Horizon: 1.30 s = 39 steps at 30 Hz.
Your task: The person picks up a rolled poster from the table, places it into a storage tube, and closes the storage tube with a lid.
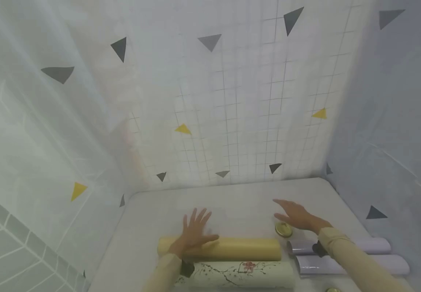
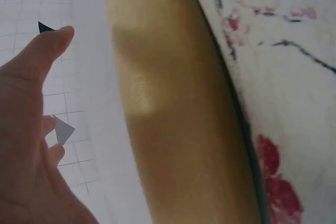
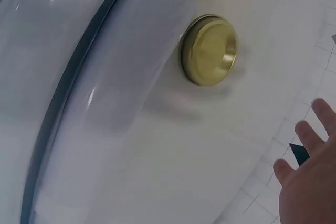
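Note:
My left hand [image 1: 193,235] has its fingers spread over the left part of a long yellow cylinder [image 1: 243,248]. In the left wrist view the hand shows beside that cylinder [image 2: 168,108], its thumb stretched out. Below the yellow one lies a white cylinder printed with dark branches and red blossoms [image 1: 269,273]. Extended fingers point left on my right hand [image 1: 298,215], which holds nothing and is near a round gold lid-like piece [image 1: 284,230]. The right wrist view shows this gold piece [image 3: 211,51] beside the end of a glossy lilac cylinder [image 3: 113,72].
Two pale lilac cylinders [image 1: 372,245] lie side by side at the right, partly behind my right forearm. Another gold round piece [image 1: 332,290] is cut off at the bottom edge. The white table [image 1: 232,202] meets hanging sheets with triangles at the back [image 1: 247,142] and sides.

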Available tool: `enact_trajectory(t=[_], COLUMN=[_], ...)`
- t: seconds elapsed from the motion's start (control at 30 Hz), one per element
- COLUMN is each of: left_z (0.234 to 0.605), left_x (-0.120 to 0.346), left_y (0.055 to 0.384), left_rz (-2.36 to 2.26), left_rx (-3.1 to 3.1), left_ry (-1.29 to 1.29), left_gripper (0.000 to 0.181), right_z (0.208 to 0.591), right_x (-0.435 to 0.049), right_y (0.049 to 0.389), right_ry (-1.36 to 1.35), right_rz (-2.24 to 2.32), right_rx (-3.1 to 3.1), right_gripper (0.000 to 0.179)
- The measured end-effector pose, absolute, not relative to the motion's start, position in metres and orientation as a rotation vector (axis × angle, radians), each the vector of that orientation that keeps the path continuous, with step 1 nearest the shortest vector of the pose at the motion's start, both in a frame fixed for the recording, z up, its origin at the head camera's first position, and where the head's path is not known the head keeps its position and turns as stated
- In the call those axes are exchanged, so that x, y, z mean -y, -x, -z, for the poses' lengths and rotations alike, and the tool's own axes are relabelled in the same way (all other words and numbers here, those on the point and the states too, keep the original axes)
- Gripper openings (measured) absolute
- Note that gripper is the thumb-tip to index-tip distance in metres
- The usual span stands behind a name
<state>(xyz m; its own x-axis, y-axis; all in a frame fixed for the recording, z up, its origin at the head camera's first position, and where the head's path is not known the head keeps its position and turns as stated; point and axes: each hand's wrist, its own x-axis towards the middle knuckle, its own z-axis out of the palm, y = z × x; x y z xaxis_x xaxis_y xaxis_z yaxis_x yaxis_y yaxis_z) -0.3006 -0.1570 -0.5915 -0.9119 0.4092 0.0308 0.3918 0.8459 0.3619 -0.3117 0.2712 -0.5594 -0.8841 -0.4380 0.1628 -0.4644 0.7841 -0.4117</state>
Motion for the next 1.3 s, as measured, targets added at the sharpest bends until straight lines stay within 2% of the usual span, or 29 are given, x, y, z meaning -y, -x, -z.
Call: enact_trajectory(t=[0.17, 0.33, 0.5, 0.73, 0.83, 1.1, 1.3], left_z=[0.596, 0.584, 0.578, 0.583, 0.588, 0.567, 0.582], left_x=[0.153, 0.148, 0.147, 0.145, 0.144, 0.140, 0.143], left_y=[0.290, 0.274, 0.266, 0.267, 0.269, 0.260, 0.265], left_rz=[-0.510, -0.580, -0.644, -0.657, -0.617, -0.534, -0.487], left_rx=[-2.922, -2.843, -2.796, -2.805, -2.835, -2.836, -2.890], left_ry=[-0.715, -0.736, -0.714, -0.713, -0.706, -0.662, -0.630], left_gripper=[0.104, 0.107, 0.115, 0.121, 0.123, 0.113, 0.108], right_z=[0.557, 0.560, 0.557, 0.546, 0.545, 0.549, 0.558], right_x=[-0.282, -0.291, -0.299, -0.304, -0.305, -0.305, -0.304], right_y=[0.301, 0.293, 0.287, 0.278, 0.274, 0.272, 0.273], right_ry=[-0.806, -0.830, -0.865, -0.845, -0.823, -0.948, -0.946], right_rz=[-0.703, -0.619, -0.559, -0.572, -0.640, -0.639, -0.557], right_rx=[3.016, 3.043, 3.038, 3.153, 3.212, 3.179, 3.178], right_gripper=[0.068, 0.072, 0.071, 0.059, 0.061, 0.066, 0.057])
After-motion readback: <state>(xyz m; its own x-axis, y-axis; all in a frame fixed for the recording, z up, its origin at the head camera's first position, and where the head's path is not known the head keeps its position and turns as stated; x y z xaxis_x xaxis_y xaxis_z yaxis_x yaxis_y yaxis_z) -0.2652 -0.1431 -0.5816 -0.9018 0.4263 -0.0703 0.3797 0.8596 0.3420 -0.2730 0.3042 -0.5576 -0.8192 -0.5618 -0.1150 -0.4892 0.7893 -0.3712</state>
